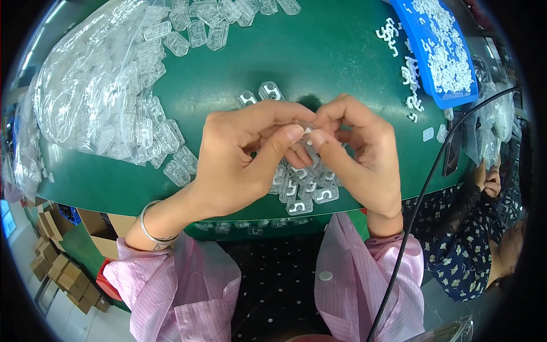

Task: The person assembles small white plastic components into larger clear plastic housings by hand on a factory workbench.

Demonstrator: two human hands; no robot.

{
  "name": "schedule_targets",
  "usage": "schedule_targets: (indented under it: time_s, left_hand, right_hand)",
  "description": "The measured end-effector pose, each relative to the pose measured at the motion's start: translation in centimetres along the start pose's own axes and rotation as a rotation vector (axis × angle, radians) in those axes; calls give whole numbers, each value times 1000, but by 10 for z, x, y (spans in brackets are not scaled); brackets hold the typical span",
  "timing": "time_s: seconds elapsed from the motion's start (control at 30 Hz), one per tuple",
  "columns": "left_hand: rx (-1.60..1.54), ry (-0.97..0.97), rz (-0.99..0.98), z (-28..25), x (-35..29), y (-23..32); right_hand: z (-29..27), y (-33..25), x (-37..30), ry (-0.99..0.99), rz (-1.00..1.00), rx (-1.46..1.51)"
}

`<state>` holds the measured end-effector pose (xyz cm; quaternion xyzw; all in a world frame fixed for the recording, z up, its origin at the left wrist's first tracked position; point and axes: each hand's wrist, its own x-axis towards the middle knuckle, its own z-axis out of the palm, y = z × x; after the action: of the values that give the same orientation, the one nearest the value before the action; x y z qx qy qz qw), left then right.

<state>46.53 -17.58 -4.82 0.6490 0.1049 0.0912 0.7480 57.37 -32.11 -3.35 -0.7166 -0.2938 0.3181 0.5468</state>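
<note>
Over the middle of the green table, my left hand (250, 151) and my right hand (359, 151) meet, both closed with thumbs and fingertips pinched together. Between them is a small clear plastic case (305, 126) with a bit of white in it, mostly hidden by the fingers. Below the hands lies a pile of clear cases with white hook-shaped pieces inside (299, 191). Two similar filled cases (270, 91) rest just beyond my left hand.
A large clear bag (85, 80) spills clear plastic cases (176, 171) at left. More cases (208, 20) lie at the far edge. A blue tray (428, 91) of white hook pieces stands far right, with loose pieces (410, 74) beside it. A black cable (424, 188) crosses the right side; another person (464, 251) sits there.
</note>
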Motion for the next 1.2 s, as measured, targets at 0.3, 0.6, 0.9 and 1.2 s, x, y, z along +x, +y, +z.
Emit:
schedule_targets:
  time_s: [0.3, 0.6, 0.9, 1.2]
  left_hand:
    - [-282, -22, -59, 0, 0, 4]
    - [348, -73, 97, -6, -8, 0]
    - [878, -87, 571, -1, -6, 3]
    - [1740, 122, 428, -105, 33, 19]
  right_hand:
    - [2, 3, -3, 25, -225, -68]
    - [-40, -5, 23, 53, -282, -485]
    - [-77, 39, 77, 429, -428, -1368]
    - [-76, 23, 55, 515, -413, -872]
